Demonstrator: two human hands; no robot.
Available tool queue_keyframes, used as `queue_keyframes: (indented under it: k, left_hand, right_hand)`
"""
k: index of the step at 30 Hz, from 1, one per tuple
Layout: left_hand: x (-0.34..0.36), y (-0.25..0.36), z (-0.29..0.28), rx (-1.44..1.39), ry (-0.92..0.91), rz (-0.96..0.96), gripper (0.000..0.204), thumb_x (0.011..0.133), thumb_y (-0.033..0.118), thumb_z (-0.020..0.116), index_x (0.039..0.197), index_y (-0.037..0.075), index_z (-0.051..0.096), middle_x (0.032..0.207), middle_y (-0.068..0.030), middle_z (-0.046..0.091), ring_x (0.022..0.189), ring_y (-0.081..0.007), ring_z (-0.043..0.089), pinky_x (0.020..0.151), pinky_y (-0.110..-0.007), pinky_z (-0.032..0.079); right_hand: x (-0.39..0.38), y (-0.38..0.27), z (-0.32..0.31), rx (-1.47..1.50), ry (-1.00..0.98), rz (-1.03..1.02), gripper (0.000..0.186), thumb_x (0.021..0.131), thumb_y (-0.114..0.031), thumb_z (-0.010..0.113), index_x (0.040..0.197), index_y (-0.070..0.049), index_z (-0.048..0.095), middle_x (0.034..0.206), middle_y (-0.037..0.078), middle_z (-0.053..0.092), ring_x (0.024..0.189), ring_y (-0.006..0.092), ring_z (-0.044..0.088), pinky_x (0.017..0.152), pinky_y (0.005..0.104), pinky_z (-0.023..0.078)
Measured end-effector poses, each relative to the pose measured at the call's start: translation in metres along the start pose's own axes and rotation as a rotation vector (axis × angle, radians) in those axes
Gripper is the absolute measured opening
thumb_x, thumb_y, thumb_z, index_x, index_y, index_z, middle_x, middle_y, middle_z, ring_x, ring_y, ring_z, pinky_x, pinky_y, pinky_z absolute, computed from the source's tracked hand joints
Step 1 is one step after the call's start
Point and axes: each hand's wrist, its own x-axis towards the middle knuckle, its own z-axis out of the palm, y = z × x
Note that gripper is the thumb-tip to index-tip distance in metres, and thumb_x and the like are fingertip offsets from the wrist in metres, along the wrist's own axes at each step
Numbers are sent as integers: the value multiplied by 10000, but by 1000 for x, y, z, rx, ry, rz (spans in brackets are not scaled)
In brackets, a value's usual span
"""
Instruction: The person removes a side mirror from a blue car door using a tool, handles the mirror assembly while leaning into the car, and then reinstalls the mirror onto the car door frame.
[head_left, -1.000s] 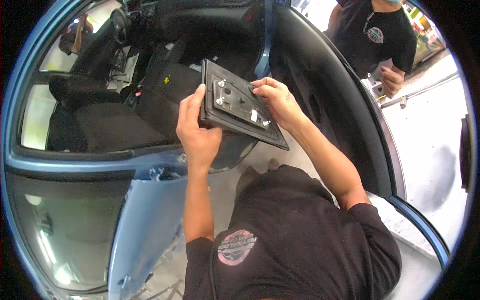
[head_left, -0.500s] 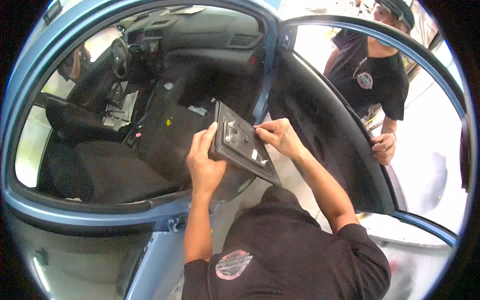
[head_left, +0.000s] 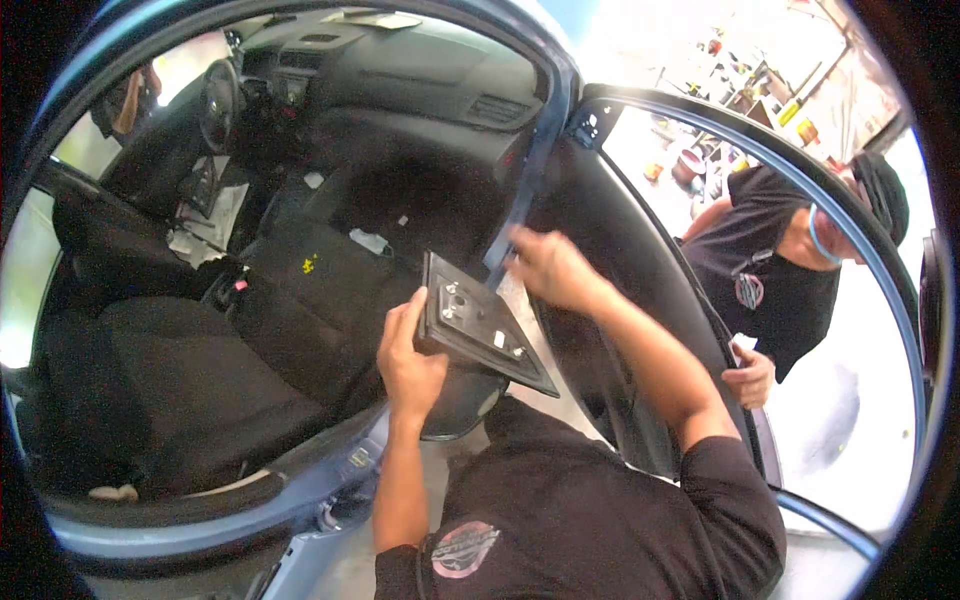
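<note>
A dark, tapered flat panel (head_left: 480,325) with bolts and a small white label on its face is tilted in front of me. My left hand (head_left: 410,360) is closed on its left edge, thumb underneath. Above and right of the panel, my right hand (head_left: 555,270) is raised, apart from it and smeared by motion; its fingers are curled, and whether they hold anything is unclear.
A blue car's open doorway frames a dark seat (head_left: 190,370) and dashboard (head_left: 420,100). The open door (head_left: 620,280) stands at my right. A co-worker (head_left: 800,290) in dark clothing leans beyond its window, hand at its edge. A cluttered bench lies behind.
My right hand has left the panel and moved upward. The panel and my left hand sit lower in view. The co-worker has bent down and moved right, with a hand at the door.
</note>
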Motion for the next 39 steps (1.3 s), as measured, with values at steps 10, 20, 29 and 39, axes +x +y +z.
queue_keyframes:
  k: [10,20,29,39]
  left_hand:
    - [44,-33,40,-159,34,-236,719,691,-71,795,1381,30,621,1137,-128,664,1063,-278,660,947,-370,509]
    - [50,-49,47,-177,81,-321,698,702,-108,739,1378,15,619,1219,-139,673,1165,-267,645,1025,-369,488]
    - [0,-101,41,-551,181,-446,722,752,-119,714,1437,64,576,1302,-74,673,1198,-176,620,1046,-330,485]
    - [-42,-249,41,-935,647,-747,424,967,287,559,1323,76,650,1185,-44,704,1054,-193,663,932,-325,513]
  right_hand:
    - [223,183,-48,302,445,678,1070,929,-192,630,1551,88,-194,952,268,714,648,323,735,617,384,612]
    - [258,209,-64,661,591,710,1001,912,-248,698,1501,107,-29,1003,275,665,583,304,715,496,353,588]
    - [140,171,-1,719,65,388,667,973,-303,636,1528,18,453,960,87,734,655,160,670,630,290,568]
    - [74,78,219,1034,-427,490,484,1002,-219,614,1380,80,572,979,127,734,770,186,708,733,314,615]
